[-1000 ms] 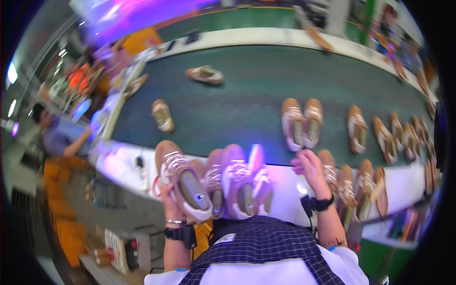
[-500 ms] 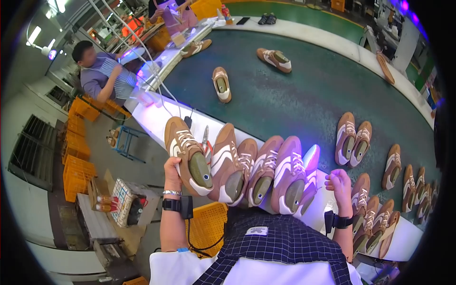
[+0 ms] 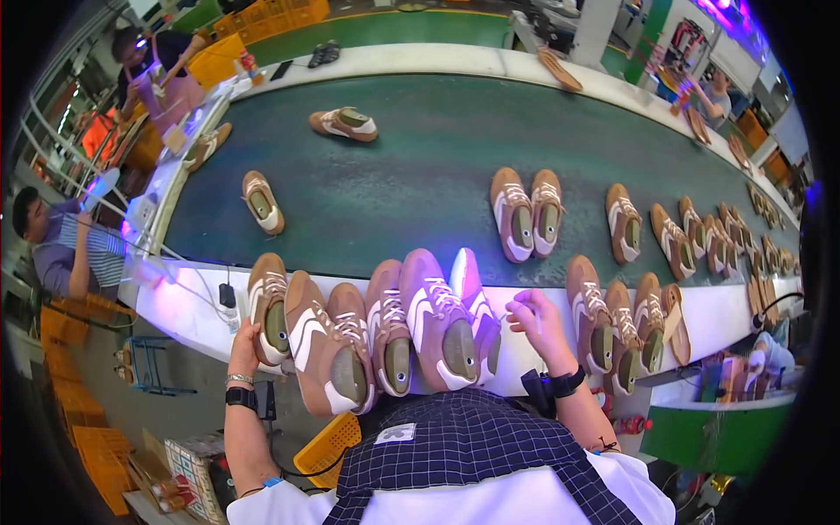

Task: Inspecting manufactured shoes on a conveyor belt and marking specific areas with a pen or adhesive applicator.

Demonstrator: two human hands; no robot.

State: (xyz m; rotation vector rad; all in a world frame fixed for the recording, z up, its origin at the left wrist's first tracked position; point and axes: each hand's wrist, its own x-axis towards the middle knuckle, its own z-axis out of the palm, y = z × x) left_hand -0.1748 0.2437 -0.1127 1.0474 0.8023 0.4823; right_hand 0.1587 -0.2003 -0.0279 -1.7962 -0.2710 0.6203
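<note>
Your left hand (image 3: 246, 343), lower left of the frame, is curled around the side of the leftmost shoe (image 3: 268, 308) in a row of brown-and-white shoes held against your chest; fingers wrap its outer edge, so the grip is closed on it. Next to it, the row of shoes (image 3: 394, 337) runs across the lower centre, soles toward you, toes pointing up the frame, each touching its neighbour. Your right hand (image 3: 538, 322), right of centre, is loosely fisted with fingers bent in, resting at the right end of that row beside the last pale shoe (image 3: 477, 306); whether it actually grips anything, you cannot tell. A dark watch sits on each wrist.

Just right of that hand, a second bunch of shoes (image 3: 626, 319) stands on the white ledge (image 3: 188, 311). Beyond, the dark green belt (image 3: 411, 175) carries a pair (image 3: 527, 213) at centre right, a single shoe (image 3: 262, 201) at left, another single shoe (image 3: 346, 124) at upper left, and a line of pairs curving off to the right edge.

Versus half a second ago: the row sits more level across the frame, the view has swung right, your right hand has come up higher and nearer the centre, and the person at upper left now shows further toward the edge.
</note>
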